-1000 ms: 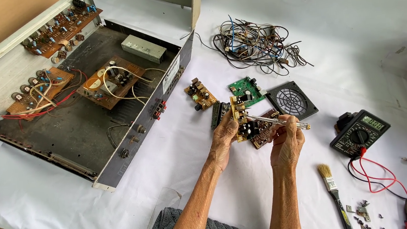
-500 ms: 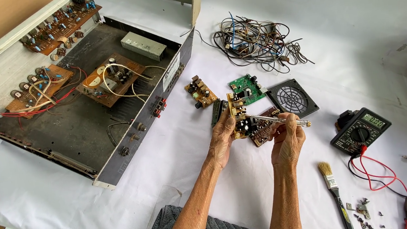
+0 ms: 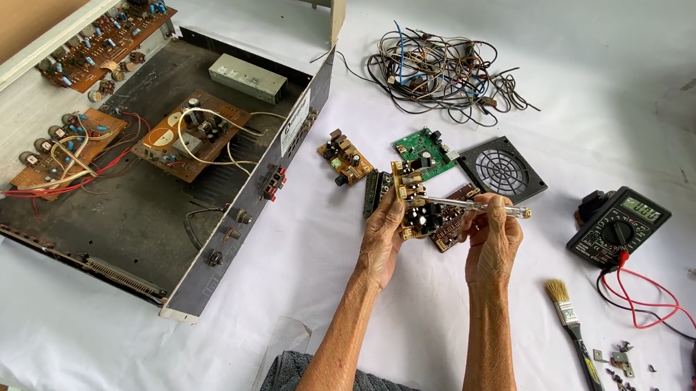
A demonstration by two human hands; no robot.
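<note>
White cloth covered the bench, where the left hand gripped a board just above it and the right hand pinched a screwdriver against it, beside an opened amplifier.

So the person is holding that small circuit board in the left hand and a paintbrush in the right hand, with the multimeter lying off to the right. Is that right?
Not quite. The head view shows the right hand holding a slim clear-handled screwdriver, not a paintbrush; the paintbrush lies untouched on the white cloth. The left hand does hold the small circuit board, and the multimeter does lie to the right.
</note>
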